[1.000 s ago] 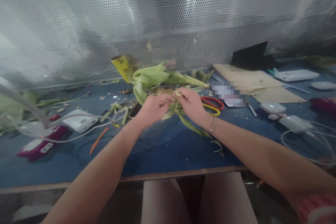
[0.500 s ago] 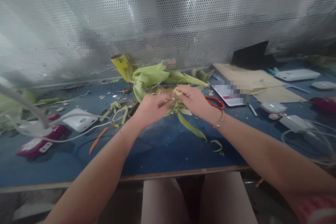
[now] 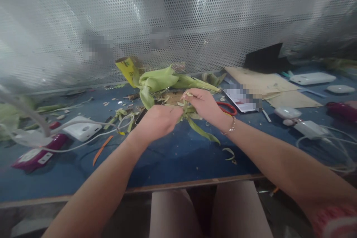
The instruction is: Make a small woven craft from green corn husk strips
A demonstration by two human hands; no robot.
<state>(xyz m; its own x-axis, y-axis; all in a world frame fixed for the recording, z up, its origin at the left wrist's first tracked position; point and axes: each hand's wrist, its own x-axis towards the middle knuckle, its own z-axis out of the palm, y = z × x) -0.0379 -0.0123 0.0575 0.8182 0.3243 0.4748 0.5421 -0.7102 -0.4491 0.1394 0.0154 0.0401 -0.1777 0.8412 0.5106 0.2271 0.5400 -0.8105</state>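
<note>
Pale strips of corn husk are bunched between my two hands above the blue table. My right hand pinches the upper end of the strips, thumb and fingers pressed together. My left hand is closed beside the bunch, its fingertips against the strips; what lies inside its fingers is hidden. One long green husk leaf trails from the bunch toward the table's front. Just behind my hands lies a large folded bundle of green corn husk, its stalk end pointing right.
Red-handled scissors and a phone lie to the right, near brown paper. A yellow roll stands behind. On the left are a white charger box, cables and a purple power strip. Husk scraps are scattered about.
My left hand has turned over, its back now up and its fingers curled against the bunch. The right hand keeps its pinch, with more of the pale strips showing beneath it.
</note>
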